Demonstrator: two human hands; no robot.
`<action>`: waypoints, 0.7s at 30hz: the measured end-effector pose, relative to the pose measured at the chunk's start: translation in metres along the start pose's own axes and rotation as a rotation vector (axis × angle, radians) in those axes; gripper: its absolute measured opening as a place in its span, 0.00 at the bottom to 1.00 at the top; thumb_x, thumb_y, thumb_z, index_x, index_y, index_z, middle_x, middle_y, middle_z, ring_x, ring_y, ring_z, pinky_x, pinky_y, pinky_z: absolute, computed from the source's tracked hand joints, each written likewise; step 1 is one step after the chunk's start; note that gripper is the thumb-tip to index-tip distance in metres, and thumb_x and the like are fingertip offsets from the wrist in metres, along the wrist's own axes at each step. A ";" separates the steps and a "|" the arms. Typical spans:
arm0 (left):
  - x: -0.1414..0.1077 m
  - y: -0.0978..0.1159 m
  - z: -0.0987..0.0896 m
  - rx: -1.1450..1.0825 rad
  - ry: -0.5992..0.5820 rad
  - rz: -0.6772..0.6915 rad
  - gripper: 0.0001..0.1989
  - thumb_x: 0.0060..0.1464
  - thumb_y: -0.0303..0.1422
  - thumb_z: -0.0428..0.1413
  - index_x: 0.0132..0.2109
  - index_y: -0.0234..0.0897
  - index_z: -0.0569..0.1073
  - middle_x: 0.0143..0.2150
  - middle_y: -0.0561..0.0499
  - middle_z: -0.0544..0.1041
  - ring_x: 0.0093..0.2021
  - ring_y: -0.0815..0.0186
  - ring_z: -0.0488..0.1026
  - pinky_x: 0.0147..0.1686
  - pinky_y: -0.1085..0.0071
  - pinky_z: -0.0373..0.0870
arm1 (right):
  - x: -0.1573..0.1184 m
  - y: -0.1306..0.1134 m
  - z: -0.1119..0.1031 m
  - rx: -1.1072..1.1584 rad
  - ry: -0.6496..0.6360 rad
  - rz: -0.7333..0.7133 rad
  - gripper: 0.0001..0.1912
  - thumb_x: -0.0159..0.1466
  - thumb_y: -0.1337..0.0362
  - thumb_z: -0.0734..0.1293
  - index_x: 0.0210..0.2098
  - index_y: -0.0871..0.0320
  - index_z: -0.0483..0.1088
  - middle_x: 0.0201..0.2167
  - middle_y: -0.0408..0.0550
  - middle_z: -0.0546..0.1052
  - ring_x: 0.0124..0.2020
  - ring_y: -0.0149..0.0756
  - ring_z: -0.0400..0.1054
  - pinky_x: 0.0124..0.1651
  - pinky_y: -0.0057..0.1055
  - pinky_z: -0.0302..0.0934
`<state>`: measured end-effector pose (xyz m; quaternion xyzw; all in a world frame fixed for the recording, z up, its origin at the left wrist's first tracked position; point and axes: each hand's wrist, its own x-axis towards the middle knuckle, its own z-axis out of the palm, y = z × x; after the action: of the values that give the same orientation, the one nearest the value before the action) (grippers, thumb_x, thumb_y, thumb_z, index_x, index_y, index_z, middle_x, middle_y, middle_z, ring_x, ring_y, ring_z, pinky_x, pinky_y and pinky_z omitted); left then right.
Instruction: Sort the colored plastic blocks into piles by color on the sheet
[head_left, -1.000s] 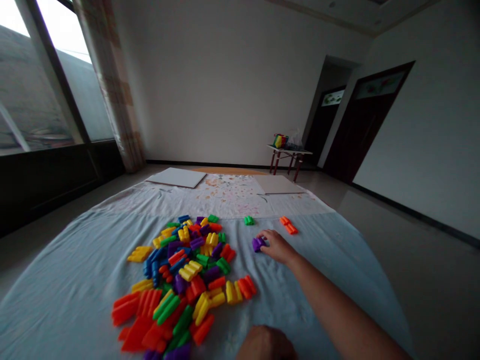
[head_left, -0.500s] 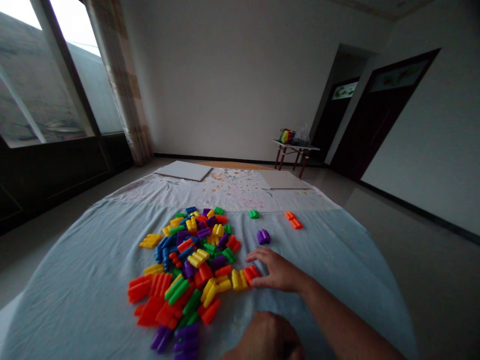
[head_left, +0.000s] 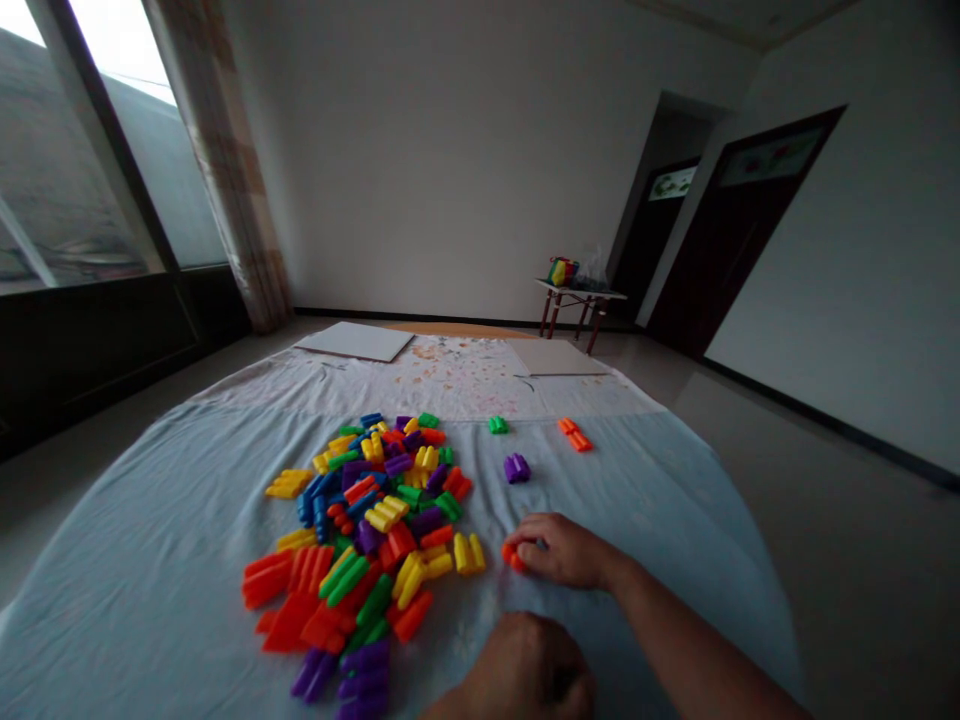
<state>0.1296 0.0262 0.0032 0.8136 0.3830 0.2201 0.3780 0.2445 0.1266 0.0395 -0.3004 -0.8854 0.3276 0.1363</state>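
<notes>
My right hand lies over a small orange ribbed plastic block, its fingers closed on the block and hiding most of it. Just left of that hand, a yellow block sits at the edge of a large heap of multicoloured ribbed plastic blocks. Farther off on the sheet lie a purple block, a green block and an orange block, all apart from the heap. My left hand is curled at the bottom of the view, touching no block; its palm is hidden.
The blocks lie on a pale blue sheet joined to a stained white cloth. Two white boards rest at its far end. A small table holding bags stands farther back.
My right hand has moved from the purple block, which stays on the sheet, to the orange block beside the heap and closed over it. My left hand has barely moved.
</notes>
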 end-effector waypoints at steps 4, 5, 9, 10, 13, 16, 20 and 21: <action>-0.002 -0.002 0.002 0.000 0.023 0.008 0.09 0.42 0.23 0.50 0.21 0.35 0.58 0.18 0.59 0.54 0.19 0.78 0.51 0.21 0.76 0.49 | 0.003 0.018 0.006 -0.084 0.166 0.006 0.15 0.65 0.66 0.56 0.34 0.58 0.74 0.32 0.47 0.75 0.38 0.35 0.68 0.46 0.32 0.61; -0.002 -0.002 0.002 0.005 0.024 0.009 0.08 0.42 0.23 0.50 0.21 0.35 0.58 0.19 0.59 0.55 0.20 0.77 0.51 0.21 0.76 0.49 | 0.003 0.021 0.007 -0.104 0.227 0.017 0.14 0.65 0.65 0.57 0.36 0.58 0.74 0.33 0.48 0.75 0.39 0.36 0.68 0.46 0.33 0.61; -0.002 0.001 -0.001 0.027 0.002 -0.014 0.06 0.43 0.24 0.50 0.22 0.35 0.62 0.20 0.58 0.57 0.20 0.77 0.52 0.22 0.76 0.50 | 0.000 0.023 0.007 -0.085 0.348 0.076 0.12 0.62 0.61 0.62 0.42 0.58 0.72 0.36 0.49 0.74 0.37 0.36 0.67 0.44 0.33 0.63; -0.002 0.001 -0.001 0.028 -0.006 -0.021 0.06 0.43 0.24 0.50 0.22 0.35 0.63 0.20 0.58 0.57 0.21 0.76 0.52 0.22 0.76 0.50 | -0.002 0.021 0.007 -0.067 0.340 0.091 0.14 0.60 0.59 0.65 0.44 0.58 0.72 0.37 0.49 0.74 0.36 0.35 0.67 0.43 0.33 0.63; 0.001 0.001 -0.002 0.039 -0.045 -0.055 0.05 0.42 0.23 0.50 0.23 0.34 0.66 0.20 0.57 0.59 0.22 0.76 0.54 0.23 0.77 0.51 | -0.004 0.017 0.010 -0.030 0.284 0.112 0.24 0.51 0.59 0.72 0.47 0.57 0.70 0.43 0.51 0.72 0.40 0.38 0.67 0.45 0.34 0.64; 0.004 0.002 -0.005 0.057 -0.091 -0.121 0.05 0.42 0.22 0.51 0.23 0.34 0.68 0.21 0.57 0.61 0.22 0.76 0.55 0.23 0.77 0.51 | -0.002 0.018 0.016 -0.032 0.258 0.106 0.24 0.50 0.66 0.72 0.47 0.56 0.70 0.44 0.50 0.71 0.45 0.39 0.66 0.49 0.35 0.62; 0.007 0.003 -0.008 0.060 -0.124 -0.228 0.06 0.42 0.22 0.51 0.23 0.33 0.70 0.22 0.57 0.62 0.23 0.76 0.55 0.23 0.77 0.50 | 0.000 0.022 0.019 0.001 0.258 0.104 0.22 0.49 0.69 0.70 0.45 0.56 0.70 0.42 0.48 0.70 0.40 0.36 0.67 0.47 0.32 0.63; 0.008 0.002 -0.008 0.068 -0.136 -0.245 0.06 0.42 0.22 0.51 0.23 0.33 0.70 0.22 0.57 0.62 0.23 0.76 0.55 0.23 0.77 0.49 | 0.000 0.024 0.017 0.014 0.256 0.104 0.22 0.49 0.69 0.70 0.45 0.56 0.70 0.41 0.47 0.70 0.39 0.35 0.67 0.45 0.32 0.64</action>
<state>0.1301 0.0350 0.0099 0.7860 0.4602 0.1037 0.3995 0.2480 0.1322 0.0111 -0.3846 -0.8416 0.2992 0.2332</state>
